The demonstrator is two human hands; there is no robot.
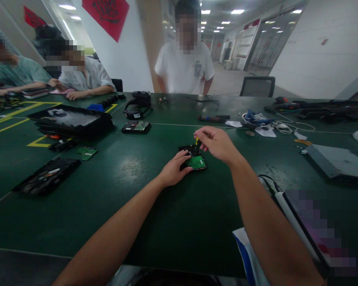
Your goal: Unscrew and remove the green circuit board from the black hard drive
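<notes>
A black hard drive (203, 169) with a green circuit board (197, 162) lies on the green table in front of me. My left hand (176, 169) holds its left side, fingers over the top and thumb along the near edge. In my right hand (216, 143) is a screwdriver (197, 141) with a yellow and black handle, gripped between thumb and fingers. It stands nearly upright, pointing down at the drive. Whether its tip sits in a screw is too small to tell.
Another hard drive (136, 126) lies farther left, near a stack of black trays (74, 119). A loose green board (87, 153) and a black panel (47, 174) are at left. A grey metal box (340, 161) stands right. A person (185, 67) stands opposite; two others sit left.
</notes>
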